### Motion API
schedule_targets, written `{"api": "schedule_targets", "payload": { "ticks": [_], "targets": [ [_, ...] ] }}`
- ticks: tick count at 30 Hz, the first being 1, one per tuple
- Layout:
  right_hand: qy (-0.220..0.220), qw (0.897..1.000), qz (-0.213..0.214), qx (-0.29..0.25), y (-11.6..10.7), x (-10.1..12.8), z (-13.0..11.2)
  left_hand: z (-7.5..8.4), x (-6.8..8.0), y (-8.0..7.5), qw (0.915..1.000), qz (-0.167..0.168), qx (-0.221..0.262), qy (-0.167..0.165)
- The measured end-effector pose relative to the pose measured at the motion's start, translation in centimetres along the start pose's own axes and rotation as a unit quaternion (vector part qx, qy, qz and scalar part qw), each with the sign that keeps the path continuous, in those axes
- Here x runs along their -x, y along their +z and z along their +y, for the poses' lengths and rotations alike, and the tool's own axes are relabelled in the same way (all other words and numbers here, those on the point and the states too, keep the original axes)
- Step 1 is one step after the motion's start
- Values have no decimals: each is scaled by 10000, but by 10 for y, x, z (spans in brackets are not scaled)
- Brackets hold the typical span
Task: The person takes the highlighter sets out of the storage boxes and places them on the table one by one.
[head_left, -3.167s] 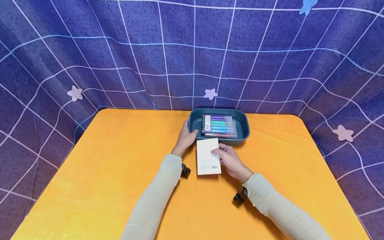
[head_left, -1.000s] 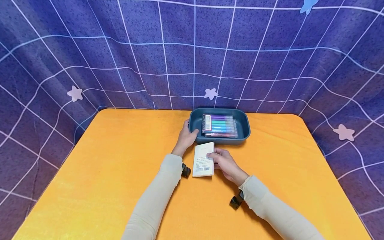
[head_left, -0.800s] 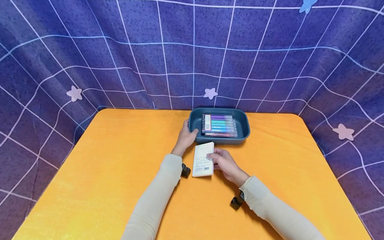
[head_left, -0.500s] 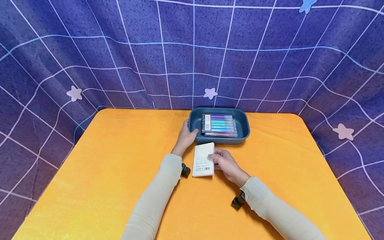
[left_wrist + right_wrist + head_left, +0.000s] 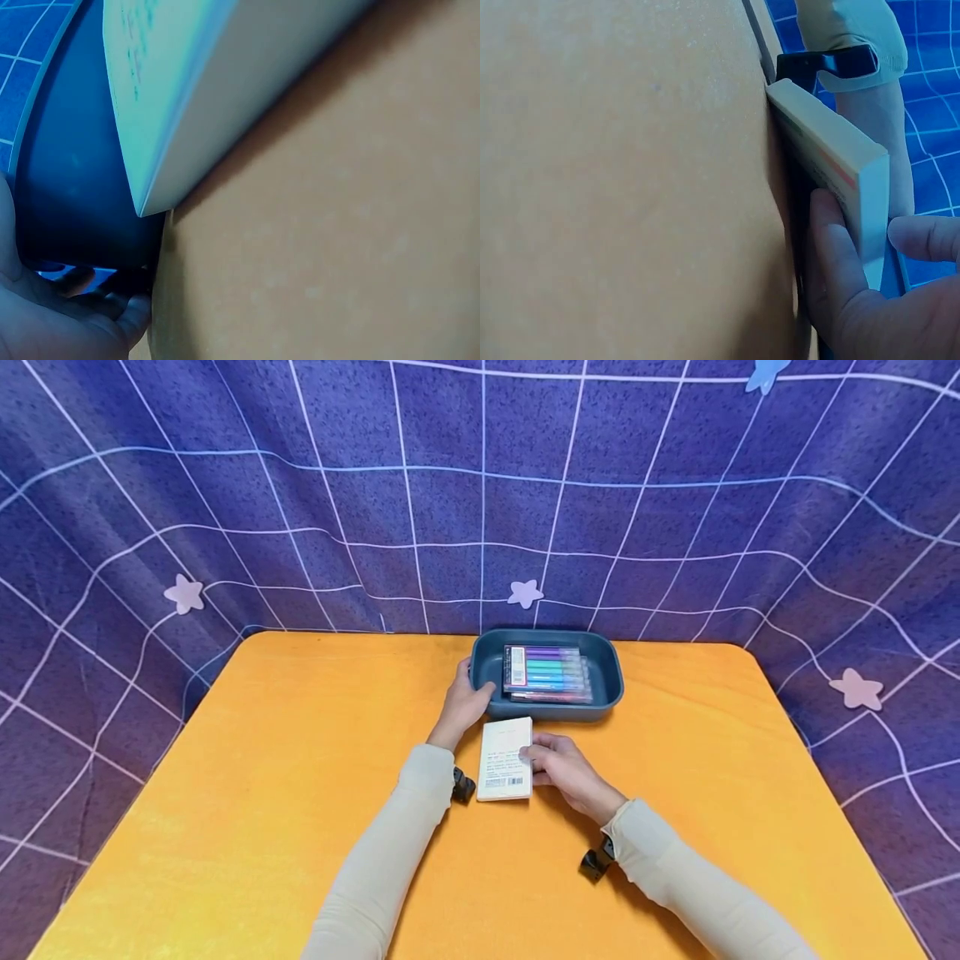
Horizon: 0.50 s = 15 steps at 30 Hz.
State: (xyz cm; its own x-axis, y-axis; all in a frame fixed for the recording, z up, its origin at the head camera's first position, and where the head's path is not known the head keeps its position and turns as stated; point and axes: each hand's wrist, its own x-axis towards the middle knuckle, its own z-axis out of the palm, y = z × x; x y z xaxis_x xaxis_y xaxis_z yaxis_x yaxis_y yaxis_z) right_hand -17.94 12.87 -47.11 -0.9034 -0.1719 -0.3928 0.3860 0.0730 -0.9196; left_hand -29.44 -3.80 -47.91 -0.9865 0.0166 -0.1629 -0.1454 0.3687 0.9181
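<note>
White box point(image 5: 506, 758) lies on the orange table point(image 5: 262, 777), just in front of the dark blue tray point(image 5: 609, 681). Right hand point(image 5: 566, 768) pinches its right edge, thumb on top and fingers beneath. Left hand point(image 5: 465, 702) grips the tray's left rim. A pack of pens point(image 5: 546, 673) lies inside the tray.

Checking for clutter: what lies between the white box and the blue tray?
Nothing: in the head view only a narrow strip of bare orange table separates the white box from the blue tray.
</note>
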Motion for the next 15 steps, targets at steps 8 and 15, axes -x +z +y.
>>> {"api": "schedule_targets", "payload": {
  "ticks": [8, 15],
  "targets": [
    [51, 9999, -95, 127, -6, 4, 0, 0, 1, 0, 10000, 10, -11, 46],
    [19, 9994, -241, 256, -9, 9, -4, -1, 0, 1, 10000, 46, -34, 40]
  ]
}}
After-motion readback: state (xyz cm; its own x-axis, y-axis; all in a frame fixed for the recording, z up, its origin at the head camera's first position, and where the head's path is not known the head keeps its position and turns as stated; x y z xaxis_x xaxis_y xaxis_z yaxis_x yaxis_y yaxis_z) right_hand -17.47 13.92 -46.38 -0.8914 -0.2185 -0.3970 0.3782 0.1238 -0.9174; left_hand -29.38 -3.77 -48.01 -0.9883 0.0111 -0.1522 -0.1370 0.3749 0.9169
